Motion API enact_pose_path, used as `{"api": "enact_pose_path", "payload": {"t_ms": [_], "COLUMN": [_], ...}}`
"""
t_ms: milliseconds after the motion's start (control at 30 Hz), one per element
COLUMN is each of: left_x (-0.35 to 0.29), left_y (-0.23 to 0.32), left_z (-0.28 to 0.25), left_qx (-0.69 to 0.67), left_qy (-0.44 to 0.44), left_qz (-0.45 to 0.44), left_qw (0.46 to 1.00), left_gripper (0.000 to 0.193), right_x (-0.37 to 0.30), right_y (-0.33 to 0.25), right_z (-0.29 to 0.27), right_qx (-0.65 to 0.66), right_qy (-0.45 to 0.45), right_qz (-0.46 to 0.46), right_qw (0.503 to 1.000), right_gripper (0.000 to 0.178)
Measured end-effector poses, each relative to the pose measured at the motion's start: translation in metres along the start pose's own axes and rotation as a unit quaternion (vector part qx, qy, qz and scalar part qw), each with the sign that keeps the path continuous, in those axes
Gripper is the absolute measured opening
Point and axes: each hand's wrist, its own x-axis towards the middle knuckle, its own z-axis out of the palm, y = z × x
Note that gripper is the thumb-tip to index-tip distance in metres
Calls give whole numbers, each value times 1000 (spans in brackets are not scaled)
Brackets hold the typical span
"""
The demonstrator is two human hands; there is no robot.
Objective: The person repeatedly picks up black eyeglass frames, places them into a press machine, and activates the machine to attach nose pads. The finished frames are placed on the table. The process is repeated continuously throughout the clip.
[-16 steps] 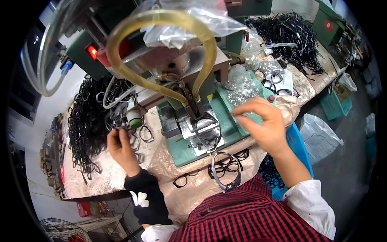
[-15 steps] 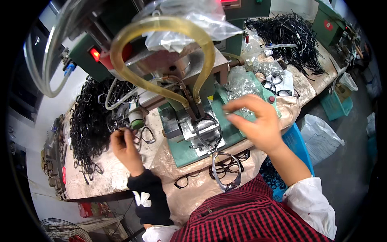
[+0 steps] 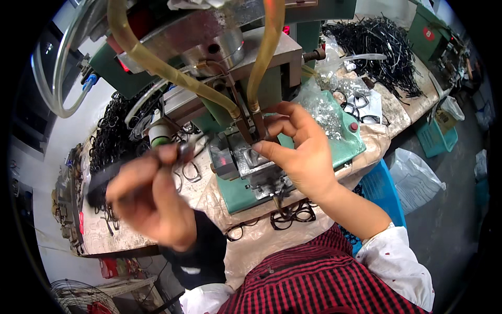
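Our right hand (image 3: 300,157) is at the press (image 3: 246,157), fingers curled, thumb and forefinger tips pinched at the metal fixture (image 3: 246,162) right under the two yellowish hoses (image 3: 157,65). Whatever is between those fingertips is too small to make out, so we can't tell if it's gripping a part or just touching the fixture.

Our left hand (image 3: 151,201) is up, left of the press and blurred. It's closed around a dark eyeglass frame (image 3: 130,167) that runs from the fingertips out to the left, held clear of the bench.

The press sits on a green base (image 3: 345,144) in the middle of the bench (image 3: 209,193). A red button (image 3: 354,126) is on the base's right side, with a clear bag of small shiny parts (image 3: 327,110) just far of it.

More black frames (image 3: 293,214) lie on the bench's near edge, just near of the base and under our right wrist. Loose frames (image 3: 191,170) lie between our left hand and the press.

A big heap of black frames (image 3: 112,141) is on the far left, and another black pile (image 3: 381,52) far right. A blue crate (image 3: 384,193) is on the floor to the right, with a white bag (image 3: 415,180) beside it and a teal basket (image 3: 436,138) further out.

We're wearing a red-black checked apron (image 3: 319,282), with a white sleeve on the right arm and a dark one on the left.
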Motion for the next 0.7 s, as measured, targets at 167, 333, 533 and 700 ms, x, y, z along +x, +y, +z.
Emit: {"api": "enact_pose_path", "payload": {"t_ms": [167,333,533,700], "left_x": [-11,-42,-45,-48], "left_y": [1,5,-4,-8], "left_z": [-15,11,28,27], "left_qx": [-9,74,133,137], "left_qy": [-117,-342,-393,-385], "left_qz": [57,136,222,216], "left_qw": [991,927,882,887], "left_gripper": [25,19,23,26], "right_x": [-30,-6,-3,-36], "right_y": [-26,-9,51,44], "right_z": [0,-40,-139,-136], "right_qx": [19,-163,-296,-506], "right_qy": [-7,-61,215,121], "right_qz": [22,-49,-121,-88], "right_qw": [1000,983,923,849], "right_gripper": [60,56,44,14]}}
